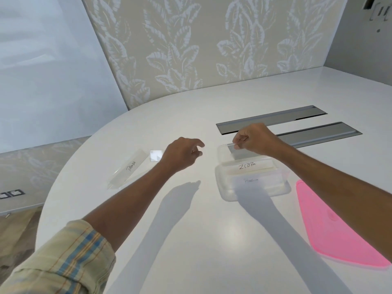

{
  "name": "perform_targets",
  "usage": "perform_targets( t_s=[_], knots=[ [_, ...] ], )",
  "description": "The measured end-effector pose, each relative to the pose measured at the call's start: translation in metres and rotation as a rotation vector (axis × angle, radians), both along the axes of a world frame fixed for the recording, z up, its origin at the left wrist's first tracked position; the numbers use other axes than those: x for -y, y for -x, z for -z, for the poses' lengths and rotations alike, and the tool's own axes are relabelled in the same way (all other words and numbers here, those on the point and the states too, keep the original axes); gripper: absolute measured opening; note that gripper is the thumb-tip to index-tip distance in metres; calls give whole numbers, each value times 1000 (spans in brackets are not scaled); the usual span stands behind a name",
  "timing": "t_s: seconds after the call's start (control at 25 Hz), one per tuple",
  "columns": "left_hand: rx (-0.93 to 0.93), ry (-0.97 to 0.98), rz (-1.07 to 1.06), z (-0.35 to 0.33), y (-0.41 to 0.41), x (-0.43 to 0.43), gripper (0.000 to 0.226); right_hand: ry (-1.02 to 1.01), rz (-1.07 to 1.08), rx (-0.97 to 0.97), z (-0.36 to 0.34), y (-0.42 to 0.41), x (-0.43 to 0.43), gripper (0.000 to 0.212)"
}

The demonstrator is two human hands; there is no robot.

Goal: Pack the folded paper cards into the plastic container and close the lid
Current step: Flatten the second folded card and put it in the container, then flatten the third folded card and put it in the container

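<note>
A clear plastic container (pixel 230 195) stands on the white table, right of centre. Inside it lies a folded white card marked ZEBRA (pixel 247 166), and a second card with faint writing (pixel 252 181) lies nearer to me. My right hand (pixel 255 137) hovers over the container's far end, its fingertips pinched on the top edge of another folded card (pixel 239 153), which looks grey in shadow. Left of the container, my left hand (pixel 182 153) hangs above the table with fingers apart, holding nothing. A folded card marked PANDA (pixel 131 169) lies left of that hand.
A pink translucent lid (pixel 331 225) lies flat on the table right of the container. Two long grey recessed panels (pixel 318 134) run across the table behind the container. A small bright square patch (pixel 156 155) sits beside the PANDA card. The table's curved edge runs along the left.
</note>
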State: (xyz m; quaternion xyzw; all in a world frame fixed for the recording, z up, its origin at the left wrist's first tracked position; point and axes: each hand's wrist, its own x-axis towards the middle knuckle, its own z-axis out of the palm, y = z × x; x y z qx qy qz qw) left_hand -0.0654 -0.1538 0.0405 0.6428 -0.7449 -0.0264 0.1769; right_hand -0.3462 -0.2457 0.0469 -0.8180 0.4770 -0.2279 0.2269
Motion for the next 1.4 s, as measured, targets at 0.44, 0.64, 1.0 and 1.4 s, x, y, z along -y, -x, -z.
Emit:
perform_targets(
  t_s=[0.44,0.64,1.0,1.4],
  knots=[
    [-49,-102,-417,22,-160,-68,34,-29,-195,3,6,-167,-27,17],
    [-62,-197,-469,43,-200,-80,45,-55,-252,-48,20,-232,-32,23],
    [5,-333,-395,73,-219,-71,65,65,-323,-429,65,-293,-40,56],
    [96,-333,-305,83,-217,-70,34,182,-347,-574,83,-303,-45,36]
  ],
)
